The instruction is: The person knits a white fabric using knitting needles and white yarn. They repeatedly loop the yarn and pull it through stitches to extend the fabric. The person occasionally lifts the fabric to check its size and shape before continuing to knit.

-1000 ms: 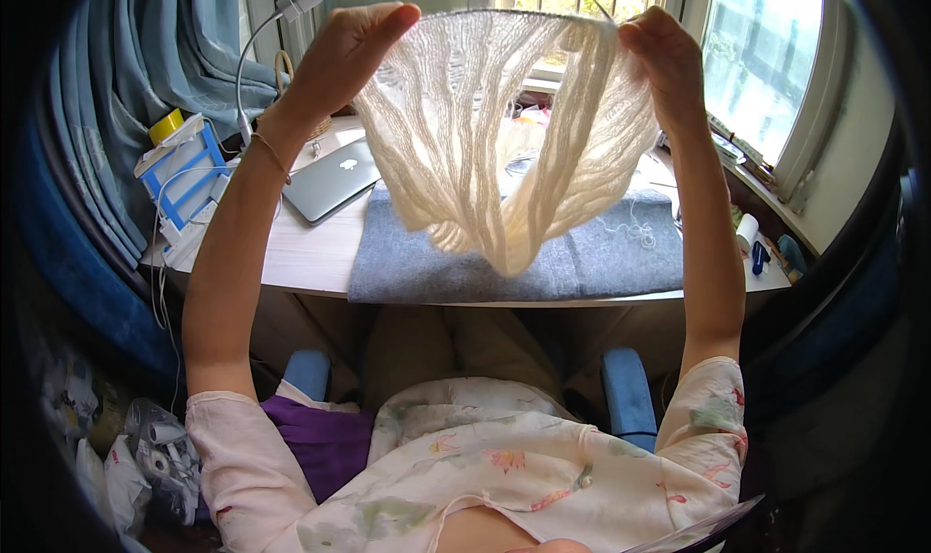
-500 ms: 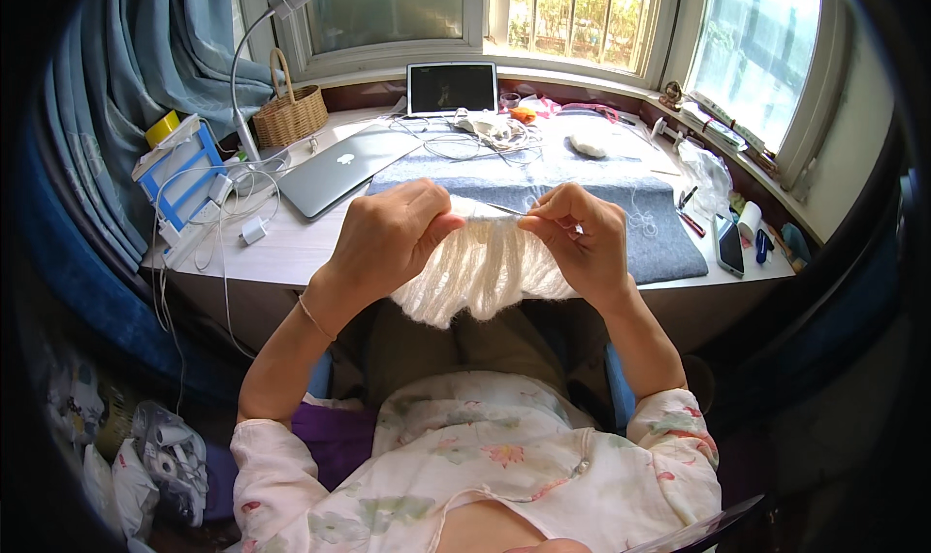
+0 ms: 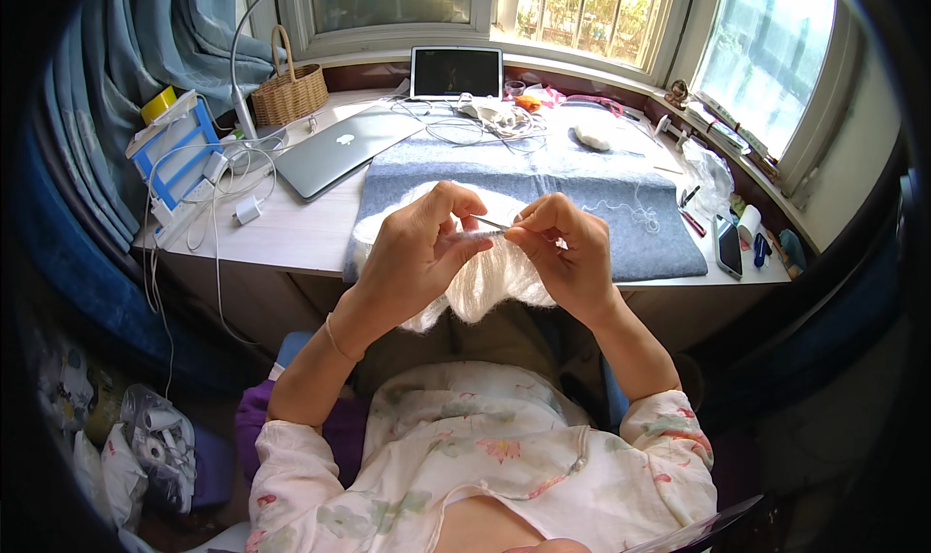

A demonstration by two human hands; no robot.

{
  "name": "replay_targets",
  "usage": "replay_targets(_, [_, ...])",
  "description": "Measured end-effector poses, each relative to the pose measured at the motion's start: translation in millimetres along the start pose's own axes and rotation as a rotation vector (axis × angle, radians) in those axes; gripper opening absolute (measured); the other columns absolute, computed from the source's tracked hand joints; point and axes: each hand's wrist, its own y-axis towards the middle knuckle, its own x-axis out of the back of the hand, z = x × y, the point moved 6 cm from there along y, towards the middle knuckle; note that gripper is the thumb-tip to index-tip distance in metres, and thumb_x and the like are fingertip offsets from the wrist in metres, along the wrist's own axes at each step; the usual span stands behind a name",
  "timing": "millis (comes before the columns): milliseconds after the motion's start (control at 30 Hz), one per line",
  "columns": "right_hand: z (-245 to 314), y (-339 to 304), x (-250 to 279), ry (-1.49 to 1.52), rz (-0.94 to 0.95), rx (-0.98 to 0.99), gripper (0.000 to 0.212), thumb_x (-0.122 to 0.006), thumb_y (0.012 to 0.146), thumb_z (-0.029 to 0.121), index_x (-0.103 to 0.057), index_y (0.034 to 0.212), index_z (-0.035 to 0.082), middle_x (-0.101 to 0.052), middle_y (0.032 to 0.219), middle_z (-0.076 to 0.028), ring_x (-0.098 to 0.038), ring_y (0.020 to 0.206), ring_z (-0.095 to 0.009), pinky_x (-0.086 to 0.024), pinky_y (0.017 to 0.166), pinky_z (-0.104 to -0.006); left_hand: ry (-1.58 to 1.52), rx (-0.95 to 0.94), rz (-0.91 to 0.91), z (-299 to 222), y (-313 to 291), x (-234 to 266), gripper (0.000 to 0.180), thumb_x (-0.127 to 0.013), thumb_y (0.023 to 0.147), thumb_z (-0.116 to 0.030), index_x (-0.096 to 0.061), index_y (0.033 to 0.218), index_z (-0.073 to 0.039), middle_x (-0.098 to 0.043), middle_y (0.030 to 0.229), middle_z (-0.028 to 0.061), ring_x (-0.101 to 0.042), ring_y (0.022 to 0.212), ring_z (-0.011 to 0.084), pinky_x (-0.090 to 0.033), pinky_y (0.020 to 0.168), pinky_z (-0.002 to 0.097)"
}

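A fluffy white piece of knitting (image 3: 475, 286) hangs from between my hands, over the desk's front edge and above my lap. My left hand (image 3: 412, 248) is closed on its gathered top edge, where stitches sit on a needle; index finger and thumb stand a little apart at the tips. A thin knitting needle (image 3: 490, 223) slants between the hands, and my right hand (image 3: 565, 252) pinches it close to the stitches. Part of the knitting spreads behind my left hand onto a grey-blue felt mat (image 3: 640, 252). My fingers hide the needles' other ends.
Loose white yarn (image 3: 635, 214) lies on the mat's right side. A closed silver laptop (image 3: 344, 146), a tablet (image 3: 457, 72), a wicker basket (image 3: 291, 94) and tangled cables stand farther back. A phone (image 3: 727, 246) and pens lie at the right edge.
My hands have drawn closer together, the left moving right and turning its fingers inward. The knitting is bunched nearer the middle, and more of it shows behind my left hand.
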Motion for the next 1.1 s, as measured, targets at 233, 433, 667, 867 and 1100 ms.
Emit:
replay_targets(233, [3.0,1.5,-9.0,-0.051,0.108,0.021,0.014,-0.066,0.076,0.005,-0.053,0.074,0.002,-0.056,0.065,-0.008,-0.055,0.051,-0.017,-0.042,0.047,-0.0261,-0.067,0.039,0.025,2.2,-4.4,-2.7,0.024,-0.067,0.077,-0.012,-0.048,0.092,-0.006,-0.057,0.079,0.0069,-0.051,0.055,0.0135,-0.041,0.052,0.0246])
replay_targets(433, [-1.2,-1.2,-8.5,0.01,0.108,-0.023,0.011,-0.065,0.077,0.007,-0.055,0.076,0.001,-0.055,0.065,-0.006,-0.054,0.053,-0.013,-0.042,0.048,-0.0245,-0.247,-0.031,0.01,0.8,-3.2,-3.4,0.019,-0.066,0.075,-0.003,-0.054,0.09,-0.004,-0.06,0.082,0.0075,-0.055,0.062,0.0131,-0.042,0.054,0.0234])
replay_targets(667, [-3.8,1.9,-10.0,0.72,0.304,-0.355,0.033,-0.059,0.085,0.022,-0.057,0.106,-0.003,-0.059,0.1,-0.01,-0.055,0.088,-0.013,-0.044,0.078,-0.0261,-0.604,0.13,-0.014,10.0,4.1,5.9,0.01,-0.065,0.076,0.001,-0.063,0.086,-0.001,-0.062,0.081,0.0032,-0.054,0.07,0.0042,-0.043,0.058,0.0185])
replay_targets(867, [27.1,12.5,10.3,0.866,0.502,-0.251,0.062,-0.059,0.081,0.039,-0.049,0.116,-0.01,-0.05,0.118,-0.025,-0.048,0.114,-0.032,-0.035,0.097,-0.0417,-0.685,-0.004,0.102,-20.9,16.9,38.8,0.011,-0.067,0.074,0.002,-0.063,0.084,0.0,-0.061,0.079,0.005,-0.054,0.074,0.0082,-0.043,0.067,0.0199])
replay_targets(1100, [-57.7,35.5,60.7,1.545,0.43,-0.201,0.039,-0.036,0.095,0.031,-0.05,0.111,-0.002,-0.046,0.075,-0.005,-0.04,0.054,-0.006,-0.042,0.045,-0.0176,-0.986,0.163,0.142,24.3,-8.8,30.2,0.009,-0.067,0.073,0.001,-0.063,0.081,0.001,-0.061,0.079,0.0093,-0.055,0.076,0.0135,-0.043,0.07,0.0231])
